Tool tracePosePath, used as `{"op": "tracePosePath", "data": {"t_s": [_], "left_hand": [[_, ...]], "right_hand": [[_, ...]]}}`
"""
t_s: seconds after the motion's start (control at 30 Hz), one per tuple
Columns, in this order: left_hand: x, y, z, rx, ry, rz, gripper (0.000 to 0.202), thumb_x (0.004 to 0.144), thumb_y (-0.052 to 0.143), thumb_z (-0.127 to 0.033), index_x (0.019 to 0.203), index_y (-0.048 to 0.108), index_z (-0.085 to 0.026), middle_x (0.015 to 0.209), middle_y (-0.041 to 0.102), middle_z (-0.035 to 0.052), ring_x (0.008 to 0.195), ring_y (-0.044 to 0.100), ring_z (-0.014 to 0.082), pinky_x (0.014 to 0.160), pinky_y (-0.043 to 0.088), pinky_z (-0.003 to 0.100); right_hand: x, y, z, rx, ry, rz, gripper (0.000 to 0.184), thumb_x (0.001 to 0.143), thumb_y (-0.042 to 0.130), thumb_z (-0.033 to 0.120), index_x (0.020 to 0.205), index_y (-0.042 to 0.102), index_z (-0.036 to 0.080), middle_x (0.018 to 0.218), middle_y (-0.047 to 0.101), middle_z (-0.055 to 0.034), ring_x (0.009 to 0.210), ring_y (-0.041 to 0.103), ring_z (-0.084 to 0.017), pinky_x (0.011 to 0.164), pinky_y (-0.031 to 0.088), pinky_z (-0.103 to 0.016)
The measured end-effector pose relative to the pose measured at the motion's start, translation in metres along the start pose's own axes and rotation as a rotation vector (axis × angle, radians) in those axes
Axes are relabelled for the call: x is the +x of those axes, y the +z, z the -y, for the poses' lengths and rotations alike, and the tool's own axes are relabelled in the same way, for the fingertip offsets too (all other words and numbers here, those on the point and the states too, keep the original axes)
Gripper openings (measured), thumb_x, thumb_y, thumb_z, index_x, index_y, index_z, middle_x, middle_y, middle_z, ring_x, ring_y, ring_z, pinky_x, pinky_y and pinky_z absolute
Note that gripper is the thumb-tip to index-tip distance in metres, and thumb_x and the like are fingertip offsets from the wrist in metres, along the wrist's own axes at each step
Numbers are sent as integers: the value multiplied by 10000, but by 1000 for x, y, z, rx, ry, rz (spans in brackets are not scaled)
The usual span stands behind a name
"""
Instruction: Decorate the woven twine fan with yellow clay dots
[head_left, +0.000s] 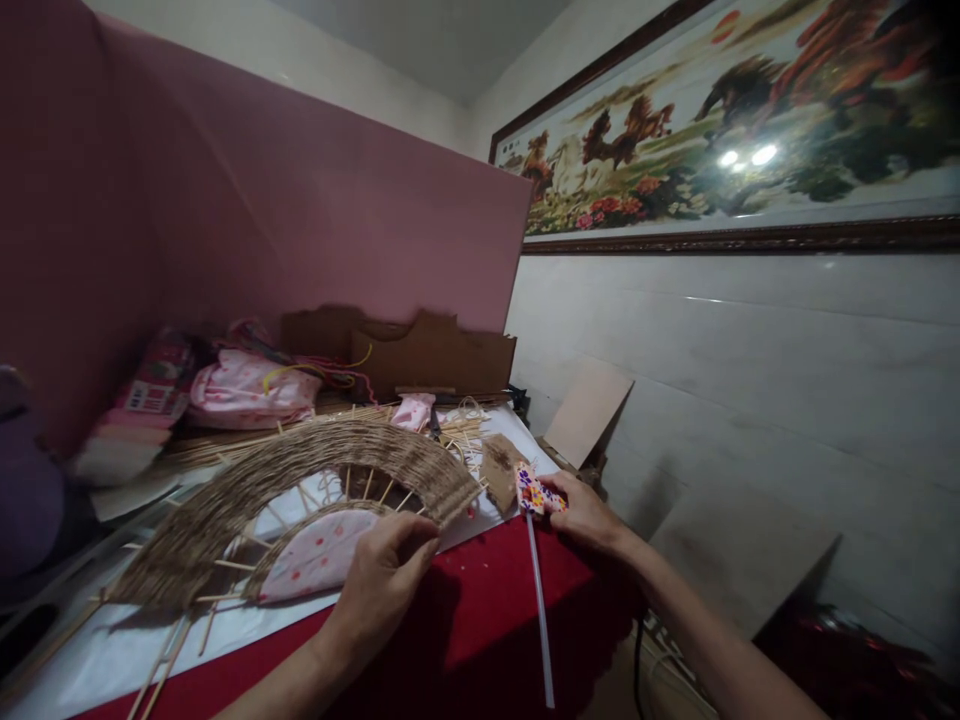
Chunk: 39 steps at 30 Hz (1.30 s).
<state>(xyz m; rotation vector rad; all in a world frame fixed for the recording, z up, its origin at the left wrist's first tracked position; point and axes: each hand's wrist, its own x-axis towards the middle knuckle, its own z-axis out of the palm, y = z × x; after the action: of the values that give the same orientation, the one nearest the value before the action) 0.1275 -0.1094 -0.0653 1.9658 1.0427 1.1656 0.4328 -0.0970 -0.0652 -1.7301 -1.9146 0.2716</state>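
So, clock-face over the view: a woven fan (375, 440) with a pink fabric centre (319, 555) sits around 8 o'clock on the red-covered table (480, 630). The left hand (386, 565), near 7, has its thumb and fingers pinching the fan's lower right edge, fingertips partly hidden. Over between 4 and 5, the right hand (579, 510) is wrapped around a flower-print glue gun (531, 490), its clear glue stick (540, 610) poking out toward 6. A pink dotted bundle (251, 390) is at 9, and a framed horse picture (720, 130) hangs around 2.
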Motion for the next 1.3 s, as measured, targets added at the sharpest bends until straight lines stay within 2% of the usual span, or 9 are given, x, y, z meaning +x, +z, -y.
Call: {"op": "tracePosePath", "data": {"t_s": [0.17, 0.37, 0.53, 0.67, 0.83, 0.93, 1.03, 1.13, 1.3], "left_hand": [[-1, 1, 2, 83, 69, -6, 123, 802, 519, -210, 796, 639, -186, 760, 660, 35, 703, 593, 169, 657, 449, 291], [4, 7, -5, 263, 225, 32, 143, 845, 477, -182, 778, 604, -181, 751, 619, 35, 728, 560, 168, 668, 417, 288], [28, 40, -33, 464, 283, 296, 158, 819, 459, -120, 782, 595, -192, 838, 638, 45, 785, 578, 181, 683, 414, 284], [45, 73, -44, 640, 222, 374, 258, 783, 400, -67, 928, 581, -181, 846, 667, 65, 775, 610, 210, 632, 417, 300], [48, 90, -42, 762, 222, 406, 348, 736, 375, -34, 1014, 565, -119, 886, 678, 135, 823, 622, 265, 661, 431, 346], [47, 90, -41, 785, 211, 415, 340, 739, 374, -38, 1010, 562, -121, 901, 675, 134, 837, 619, 258, 668, 435, 340], [47, 91, -39, 772, 184, 409, 295, 770, 375, -60, 985, 558, -148, 904, 668, 113, 838, 614, 231, 677, 434, 321], [45, 93, -37, 761, 179, 386, 262, 802, 373, -80, 971, 554, -166, 899, 660, 99, 839, 608, 218, 680, 428, 311], [36, 86, -44, 627, 269, 340, 174, 829, 433, -132, 892, 579, -205, 904, 639, 59, 785, 601, 182, 645, 410, 278]], "right_hand": [[-6, 1, -7, -26, -11, -109, 474, 657, 514, 170, 1112, 617, 86, 1034, 615, -125, 928, 590, -238, 851, 448, -330], [-7, -1, -12, -41, -83, -92, 438, 663, 525, 169, 1084, 640, 135, 1028, 628, -97, 919, 596, -224, 845, 452, -321], [-6, -3, -9, 7, -51, -68, 409, 661, 542, 177, 1057, 634, 133, 1050, 652, -107, 944, 605, -241, 863, 452, -342], [-4, -1, -17, 114, -22, -50, 378, 652, 575, 194, 1026, 619, 158, 1011, 670, -85, 919, 621, -233, 843, 466, -343], [3, -3, -39, 435, 73, -85, 461, 567, 702, 217, 1013, 604, 153, 941, 676, -72, 861, 627, -210, 804, 485, -327], [2, -11, -40, 797, 151, -44, 456, 555, 746, 252, 979, 620, 143, 828, 676, -52, 690, 619, -153, 629, 494, -251], [-2, -23, -25, 1106, 204, -85, 312, 619, 721, 283, 889, 653, 142, 800, 674, -53, 558, 555, -101, 446, 418, -189], [-5, -29, -2, 1341, 184, -206, 254, 682, 686, 284, 895, 657, 148, 907, 674, -88, 623, 551, -110, 391, 373, -164], [-7, -20, 33, 1459, 107, -194, 242, 669, 729, 250, 877, 640, 162, 815, 666, -64, 555, 477, -80, 336, 280, -132]]}}
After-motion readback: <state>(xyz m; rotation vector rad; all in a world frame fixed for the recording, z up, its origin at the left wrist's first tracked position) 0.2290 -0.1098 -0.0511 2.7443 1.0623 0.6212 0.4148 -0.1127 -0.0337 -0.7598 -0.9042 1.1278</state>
